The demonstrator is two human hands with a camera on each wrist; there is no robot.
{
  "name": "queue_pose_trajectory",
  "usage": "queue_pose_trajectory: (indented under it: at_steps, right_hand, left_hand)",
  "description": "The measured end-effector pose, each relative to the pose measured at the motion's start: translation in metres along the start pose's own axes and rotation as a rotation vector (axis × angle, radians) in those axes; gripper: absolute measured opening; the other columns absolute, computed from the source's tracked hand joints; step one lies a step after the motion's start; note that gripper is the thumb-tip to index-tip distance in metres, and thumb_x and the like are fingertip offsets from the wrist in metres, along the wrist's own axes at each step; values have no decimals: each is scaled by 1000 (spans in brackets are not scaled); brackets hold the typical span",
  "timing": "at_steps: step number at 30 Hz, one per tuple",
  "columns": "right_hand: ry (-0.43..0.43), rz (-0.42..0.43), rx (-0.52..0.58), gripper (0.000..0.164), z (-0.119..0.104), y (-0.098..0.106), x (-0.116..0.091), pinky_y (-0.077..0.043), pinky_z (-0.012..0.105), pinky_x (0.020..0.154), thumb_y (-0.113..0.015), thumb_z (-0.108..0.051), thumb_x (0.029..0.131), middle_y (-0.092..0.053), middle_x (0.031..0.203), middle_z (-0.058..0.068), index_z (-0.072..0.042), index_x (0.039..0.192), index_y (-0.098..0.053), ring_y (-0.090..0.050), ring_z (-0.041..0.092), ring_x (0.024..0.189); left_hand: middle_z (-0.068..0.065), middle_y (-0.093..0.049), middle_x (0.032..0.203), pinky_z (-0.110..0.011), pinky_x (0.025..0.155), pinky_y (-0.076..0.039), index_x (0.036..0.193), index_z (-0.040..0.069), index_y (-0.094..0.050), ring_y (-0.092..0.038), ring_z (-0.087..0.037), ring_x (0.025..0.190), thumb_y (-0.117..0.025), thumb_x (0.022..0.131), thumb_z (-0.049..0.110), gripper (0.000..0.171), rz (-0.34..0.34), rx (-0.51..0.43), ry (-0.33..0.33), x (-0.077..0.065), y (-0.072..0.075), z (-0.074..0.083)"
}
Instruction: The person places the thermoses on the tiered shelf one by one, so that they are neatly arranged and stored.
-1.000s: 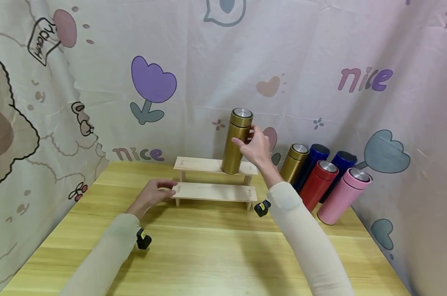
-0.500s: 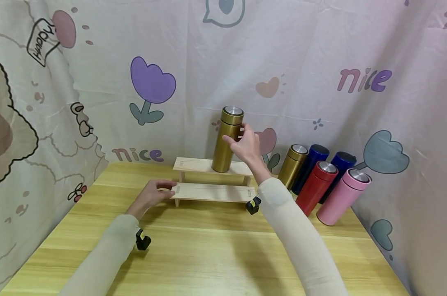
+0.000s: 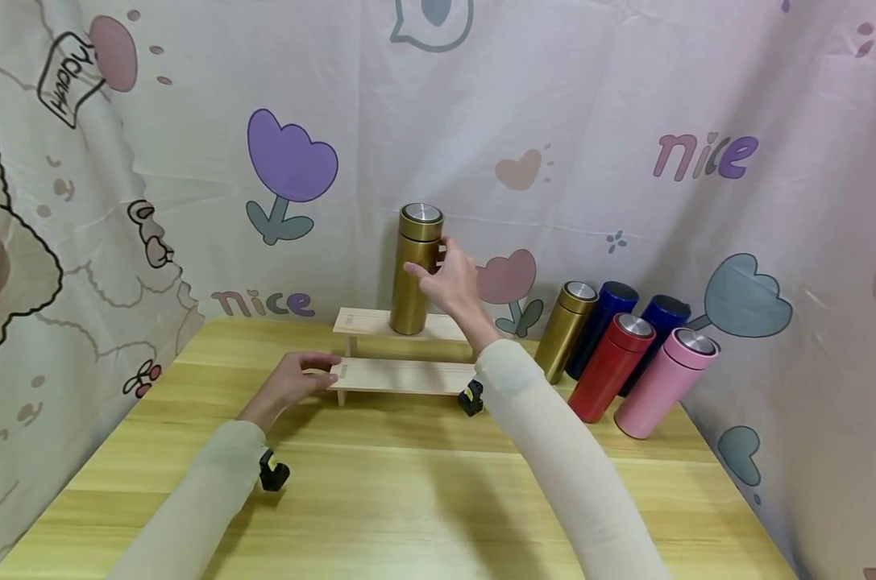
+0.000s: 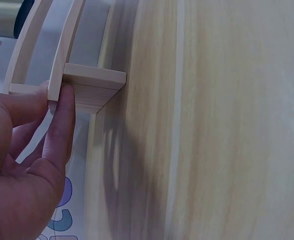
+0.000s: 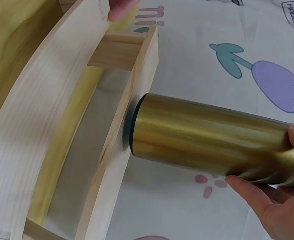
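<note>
1. Fingers (image 3: 446,242) of the right hand (image 3: 452,278) are curved around a tall gold bottle (image 3: 408,304), spread only as wide as its round side. It is held between them and the thumb (image 3: 416,270).
2. The gold bottle is held upright, with its bottom at the upper board (image 3: 368,322) of a wooden stand (image 3: 408,377), near the middle. It cannot be told if its full weight is carried by the board.
3. The left end of the lower board (image 4: 69,37) is pinched by the left hand (image 3: 292,379). Its thumb and fingers are set on opposite faces, parted just by the thin wood.
4. Both arms are covered by pale sleeves (image 3: 554,451), and a little black camera (image 3: 273,473) is worn at each wrist.
5. To the right of the stand, five more bottles are grouped on the worktop (image 3: 379,499): a second gold bottle (image 3: 564,334), two blue bottles (image 3: 603,326), a red bottle (image 3: 612,368) and a pink bottle (image 3: 666,383). The blue ones are partly hidden.
6. The back is covered by a pale cloth (image 3: 423,121), printed with flowers, a heart and the word "nice".
</note>
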State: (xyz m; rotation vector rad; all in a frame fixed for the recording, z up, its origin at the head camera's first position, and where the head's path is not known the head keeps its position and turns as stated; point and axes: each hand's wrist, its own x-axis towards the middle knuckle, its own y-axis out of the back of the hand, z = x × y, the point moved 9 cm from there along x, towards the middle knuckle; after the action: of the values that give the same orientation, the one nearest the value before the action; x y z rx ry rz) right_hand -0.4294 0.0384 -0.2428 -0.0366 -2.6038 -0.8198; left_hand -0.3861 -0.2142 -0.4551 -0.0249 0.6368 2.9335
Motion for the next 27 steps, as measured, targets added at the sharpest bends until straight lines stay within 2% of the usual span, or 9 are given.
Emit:
queue_pose_trajectory:
  at_steps: [12,27]
  right_hand:
    - [-21,-5,51,65,-8,-19,5,-61,39,94,-80,-27,91,-67,134,19,-1,143,-50,-70,31,112]
    - [-5,-5,22,67,-22,-38,9,-60,37,96,-80,-28,92,-65,138,17,-2,145,-49,-68,28,116]
  left_hand:
    - [-27,-57,142,-23,86,-59,139,0,-62,-67,-20,108,-70,98,13,43,1,11,24,2,1,-5]
    - [-25,-58,142,-25,89,-60,139,3,-63,-67,-21,110,-70,98,15,44,2,19,32,3,2,-5]
